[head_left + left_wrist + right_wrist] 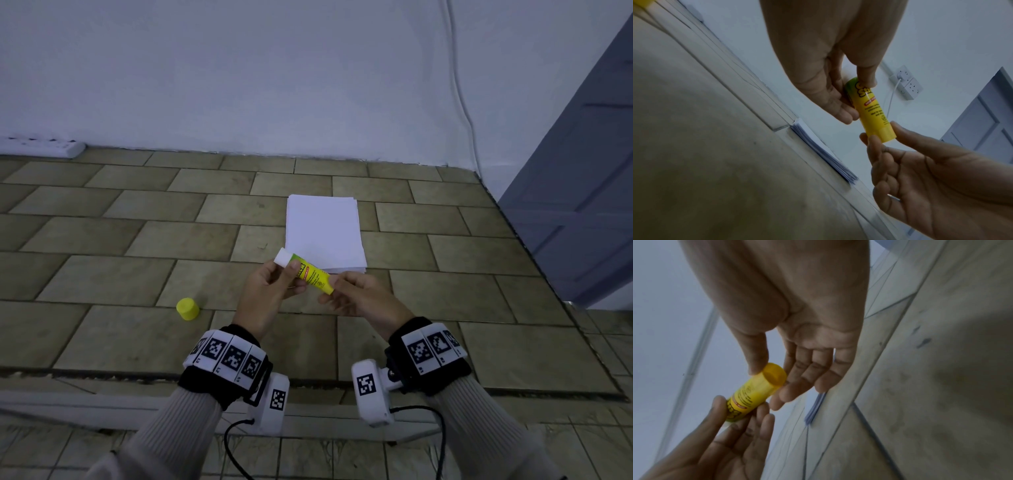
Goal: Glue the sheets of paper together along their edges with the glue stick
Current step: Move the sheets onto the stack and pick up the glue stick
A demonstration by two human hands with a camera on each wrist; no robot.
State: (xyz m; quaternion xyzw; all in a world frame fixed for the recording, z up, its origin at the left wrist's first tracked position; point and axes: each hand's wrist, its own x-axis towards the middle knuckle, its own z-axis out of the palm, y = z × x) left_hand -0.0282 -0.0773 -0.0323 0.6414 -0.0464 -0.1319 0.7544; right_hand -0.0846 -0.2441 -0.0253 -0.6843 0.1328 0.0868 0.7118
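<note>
A yellow glue stick (310,274) with its cap off and white glue showing at its upper left end is held in the air between both hands. My left hand (274,284) grips the labelled upper part of the glue stick (869,105) between thumb and fingers. My right hand (346,291) pinches the glue stick's (760,386) base knob between thumb and forefinger. A stack of white paper sheets (323,233) lies flat on the tiled floor just beyond the hands. The yellow cap (187,308) lies on the floor to the left.
The tiled floor (102,222) runs back to a white wall. A white power strip (44,146) lies at the wall on the far left. A white cable (462,102) hangs down the wall at the right, beside a grey door (589,171).
</note>
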